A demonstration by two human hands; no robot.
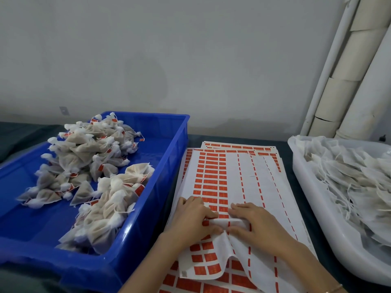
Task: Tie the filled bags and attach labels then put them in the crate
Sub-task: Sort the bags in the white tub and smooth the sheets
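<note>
**Desk:** What crowds the hands?

**Photographer:** A stack of label sheets (232, 176) lies along the near edge of the dark table (284, 149). It is hemmed in by a blue plastic crate (167, 134) on the left and a cloudy white tub (317, 208) on the right. Cardboard tubes (359, 60) lean in the far right corner against a plain grey wall (169, 49).

**Desk:** And the hands?

**Photographer:** The left hand (194, 216) and the right hand (254, 223) sit close together, each pinching a raised fold of the top sheet (203, 259). That sheet's near edge curls up off the stack.

**Desk:** Where are the bags?

**Photographer:** Tied bags (88, 157), gauzy pouches with tan filling and red tags, are heaped against the crate's left and near sides. Untied bags (347, 176) lie flat in the tub, their strings loose.

**Desk:** Any room to move?

**Photographer:** Bare blue floor shows at the crate's far right corner. Only narrow strips of table separate the sheets from either container.

**Desk:** Textures?

**Photographer:** The sheets are glossy white backing with rows of small red rectangles, and some columns are stripped to thin red dashes.
</note>
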